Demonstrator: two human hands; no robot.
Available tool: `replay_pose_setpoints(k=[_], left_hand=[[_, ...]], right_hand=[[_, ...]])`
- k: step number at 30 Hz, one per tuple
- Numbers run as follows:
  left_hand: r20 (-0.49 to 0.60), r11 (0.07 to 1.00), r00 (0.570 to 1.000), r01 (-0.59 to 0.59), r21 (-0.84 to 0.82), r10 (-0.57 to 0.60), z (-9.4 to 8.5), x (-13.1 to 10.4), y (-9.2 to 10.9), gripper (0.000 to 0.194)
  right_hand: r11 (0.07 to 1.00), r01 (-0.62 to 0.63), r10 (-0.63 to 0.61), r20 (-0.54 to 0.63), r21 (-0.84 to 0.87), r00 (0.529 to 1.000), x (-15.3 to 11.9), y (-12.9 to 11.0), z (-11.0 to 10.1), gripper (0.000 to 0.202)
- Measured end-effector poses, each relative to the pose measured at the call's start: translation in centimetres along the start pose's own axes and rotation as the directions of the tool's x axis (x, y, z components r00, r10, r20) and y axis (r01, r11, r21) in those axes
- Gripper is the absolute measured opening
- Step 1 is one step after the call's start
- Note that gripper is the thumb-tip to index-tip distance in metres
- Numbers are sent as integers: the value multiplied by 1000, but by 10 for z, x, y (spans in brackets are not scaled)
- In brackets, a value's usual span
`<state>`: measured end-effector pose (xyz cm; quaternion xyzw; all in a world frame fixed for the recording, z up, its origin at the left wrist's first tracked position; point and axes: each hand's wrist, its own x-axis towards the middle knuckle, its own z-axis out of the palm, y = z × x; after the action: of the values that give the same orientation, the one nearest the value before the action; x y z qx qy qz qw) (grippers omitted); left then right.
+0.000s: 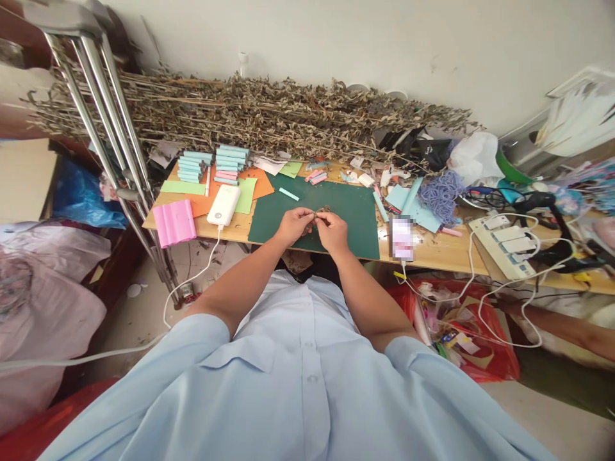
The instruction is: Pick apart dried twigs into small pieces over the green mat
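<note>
Over the dark green cutting mat, my left hand and my right hand meet, thumbs and fingertips pinched together. Brown dried leaves show between and just behind the fingertips, and both hands grip a bit of them. The exact piece in the pinch is mostly hidden by the fingers. A single pale blue paper roll lies on the mat beyond my left hand. Several pink rolls lie at the mat's far edge. To the right of my right hand, a phone rests on the table's front edge.
Stacked blue rolls, a white power bank and a pink folded sheet stand left. Dried stalks line the wall. Purple yarn and a power strip lie right; cables hang off the front. Crutches lean left.
</note>
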<state>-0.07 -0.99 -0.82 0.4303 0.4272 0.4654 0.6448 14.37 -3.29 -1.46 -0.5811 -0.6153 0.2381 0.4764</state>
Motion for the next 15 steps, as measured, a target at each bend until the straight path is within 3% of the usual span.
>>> replay_pose_setpoints(k=[4, 7, 11, 13, 15], left_hand=[[-11, 999, 1000, 18, 51, -18, 0, 1, 0, 8], [8, 999, 999, 42, 7, -42, -1, 1, 1, 6], [34, 988, 997, 78, -133, -74, -4, 2, 3, 15], [33, 987, 997, 72, -146, -68, -5, 1, 3, 20], [34, 989, 998, 62, -133, -58, -5, 1, 3, 23]], right_hand=[[997, -60, 59, 33, 39, 998, 0, 1, -1, 17], [957, -211, 210, 25, 199, 977, 3, 1, 4, 12], [719, -418, 462, 69, 555, 884, 9, 3, 16, 14], [679, -406, 473, 58, 612, 879, 10, 5, 19, 17], [753, -348, 412, 13, 558, 911, 9, 6, 21, 21]])
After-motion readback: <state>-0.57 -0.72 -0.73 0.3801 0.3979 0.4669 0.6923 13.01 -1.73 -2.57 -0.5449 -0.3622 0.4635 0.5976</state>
